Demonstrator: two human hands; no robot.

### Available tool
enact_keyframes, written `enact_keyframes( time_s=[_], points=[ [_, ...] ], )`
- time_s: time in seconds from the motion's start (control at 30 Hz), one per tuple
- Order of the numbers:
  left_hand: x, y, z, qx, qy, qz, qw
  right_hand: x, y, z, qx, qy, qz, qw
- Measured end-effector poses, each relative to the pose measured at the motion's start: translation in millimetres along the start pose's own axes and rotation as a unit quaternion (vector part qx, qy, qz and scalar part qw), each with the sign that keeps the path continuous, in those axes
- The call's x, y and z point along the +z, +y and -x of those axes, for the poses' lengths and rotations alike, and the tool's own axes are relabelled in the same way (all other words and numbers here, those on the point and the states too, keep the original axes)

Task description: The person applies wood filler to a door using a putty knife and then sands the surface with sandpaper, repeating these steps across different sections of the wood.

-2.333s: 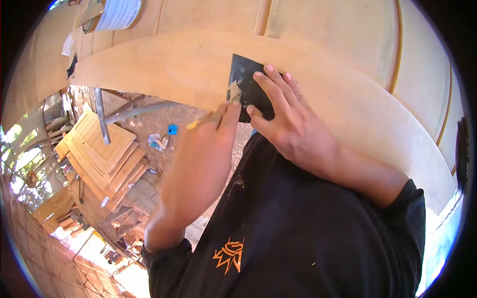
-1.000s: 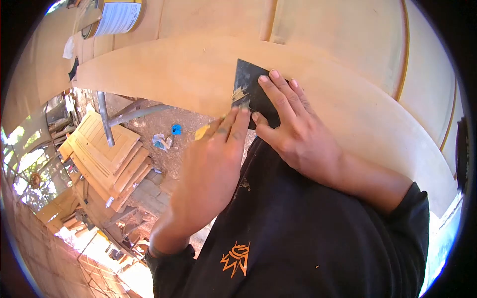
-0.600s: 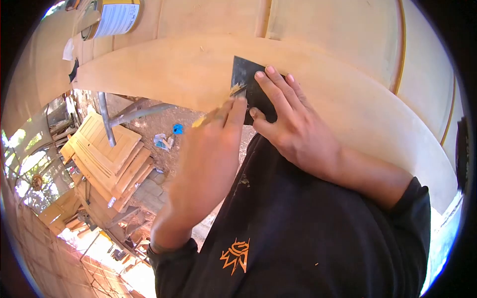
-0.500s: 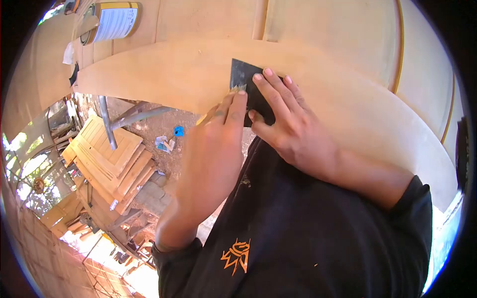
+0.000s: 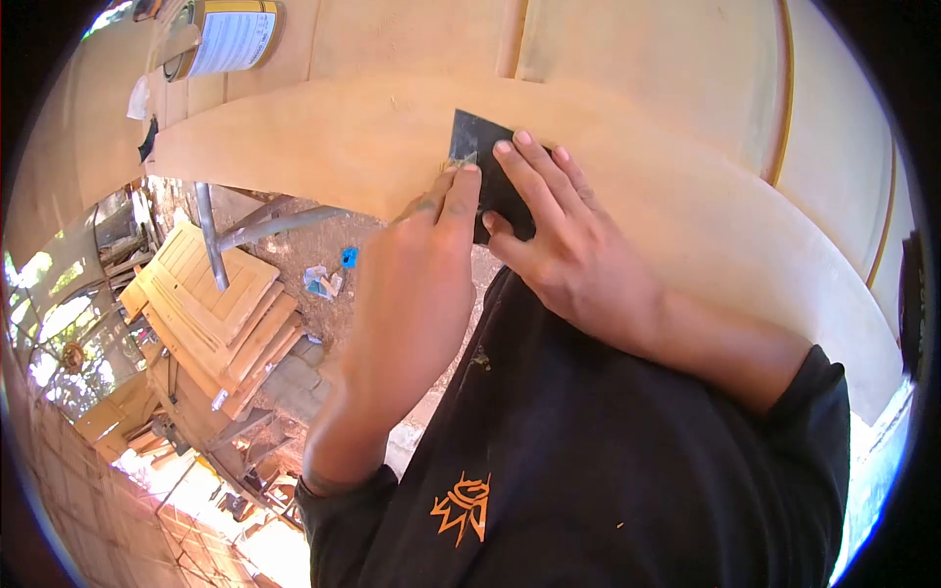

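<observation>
A dark, flat, straight-edged sheet (image 5: 505,186) lies on the pale wooden board in front of me, with a greyish, dusty-looking far left corner. My right hand (image 5: 578,245) holds it down, fingers stretched over its top and thumb at its near edge. My left hand (image 5: 426,235) is closed beside it, fingertips pressed together at the sheet's left part. A small yellowish bit (image 5: 463,160) shows at those fingertips; what the fingers hold is mostly hidden. The curved wooden board (image 5: 294,137) runs across the view under both hands.
A labelled can (image 5: 232,39) lies at the upper left, near a white scrap (image 5: 138,98). Grooved panels (image 5: 637,49) extend beyond the board. Below left are a metal leg (image 5: 209,235), stacked wooden doors (image 5: 221,294) and a blue object (image 5: 350,257) on the ground.
My left hand and its fingertips have shifted slightly up along the sheet. The sheet and my right hand sit a little further up and left in view.
</observation>
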State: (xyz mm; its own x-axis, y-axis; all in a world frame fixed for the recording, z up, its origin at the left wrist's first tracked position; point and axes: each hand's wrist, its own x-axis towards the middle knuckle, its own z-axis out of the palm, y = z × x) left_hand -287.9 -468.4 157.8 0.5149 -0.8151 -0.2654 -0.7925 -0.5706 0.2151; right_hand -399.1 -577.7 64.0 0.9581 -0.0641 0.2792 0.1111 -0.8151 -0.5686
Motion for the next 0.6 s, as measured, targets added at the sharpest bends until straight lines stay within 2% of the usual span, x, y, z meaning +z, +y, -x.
enact_keyframes(
  time_s=[0.1,0.2,0.4,0.5,0.6],
  points=[
    [-7.6,-4.1,4.8,0.008,-0.028,0.007,1.0,-3.4,-0.3,-0.5,-0.002,-0.02,0.008,1.0],
    [-2.3,-1.5,0.5,0.001,0.01,0.003,1.0,-5.6,1.8,-0.8,-0.008,-0.037,-0.007,0.999],
    [-15.4,-1.2,0.9,0.005,-0.083,-0.031,0.996,-4.9,1.3,0.5,0.0,-0.032,-0.014,0.999],
    [-7.5,1.3,-3.0,-0.029,-0.001,0.025,0.999,-1.3,1.1,1.3,0.001,-0.023,-0.01,1.0],
    [-13.8,-2.7,4.8,-0.023,-0.025,0.034,0.999,-5.0,0.7,0.4,0.0,-0.037,-0.01,0.999]
  ],
)
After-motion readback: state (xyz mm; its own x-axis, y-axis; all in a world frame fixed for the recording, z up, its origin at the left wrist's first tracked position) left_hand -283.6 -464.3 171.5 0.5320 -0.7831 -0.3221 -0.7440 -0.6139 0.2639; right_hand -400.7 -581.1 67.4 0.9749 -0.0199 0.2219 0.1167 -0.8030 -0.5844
